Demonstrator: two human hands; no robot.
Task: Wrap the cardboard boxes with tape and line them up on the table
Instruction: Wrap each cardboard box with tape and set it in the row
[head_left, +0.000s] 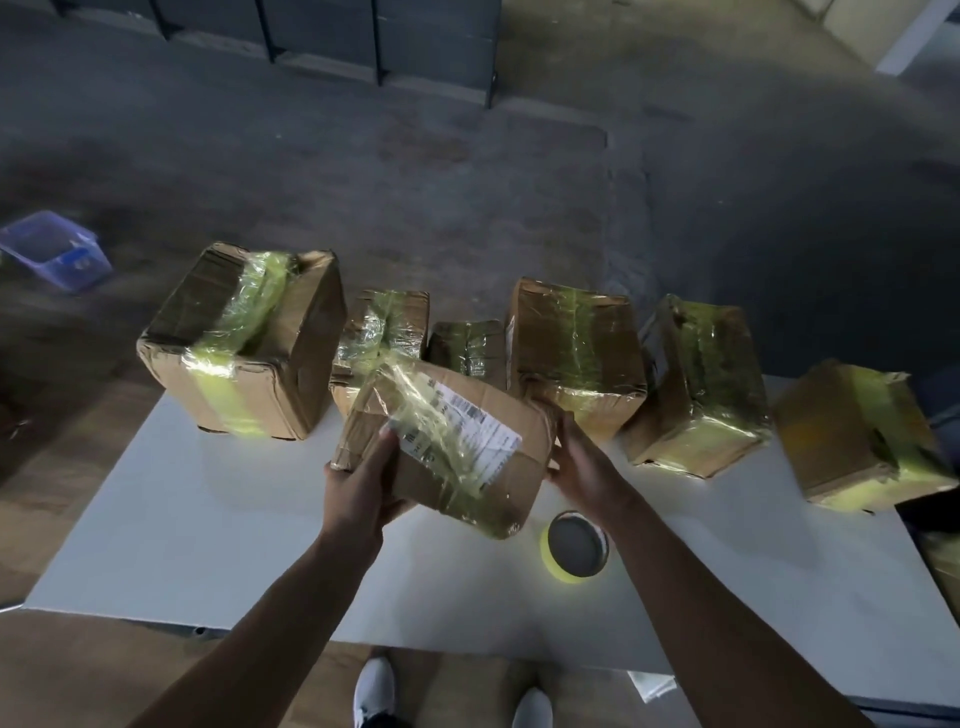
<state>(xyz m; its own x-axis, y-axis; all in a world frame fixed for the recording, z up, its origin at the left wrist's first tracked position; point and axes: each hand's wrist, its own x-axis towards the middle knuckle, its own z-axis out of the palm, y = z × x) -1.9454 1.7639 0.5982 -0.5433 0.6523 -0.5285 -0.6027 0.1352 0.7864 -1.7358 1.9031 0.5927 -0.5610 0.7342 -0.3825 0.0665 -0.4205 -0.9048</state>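
I hold a taped cardboard box (447, 447) with a white shipping label above the white table (208, 519). My left hand (363, 488) grips its near left corner, thumb on top. My right hand (576, 457) holds its right end, fingers curled round the edge. Several boxes wrapped in yellowish tape stand in a row along the table's far edge: a large one (244, 338) at the left, two small ones (384, 332) (467, 345) behind the held box, then others (576, 353) (696, 384) (857, 436) to the right. A roll of yellow tape (576, 543) lies flat under my right wrist.
A blue plastic bin (52, 247) sits on the dark floor at the far left. Dark shelving (322, 36) runs along the back. My white shoes (374, 691) show below the table's near edge. A dark object (930, 512) lies at the right edge.
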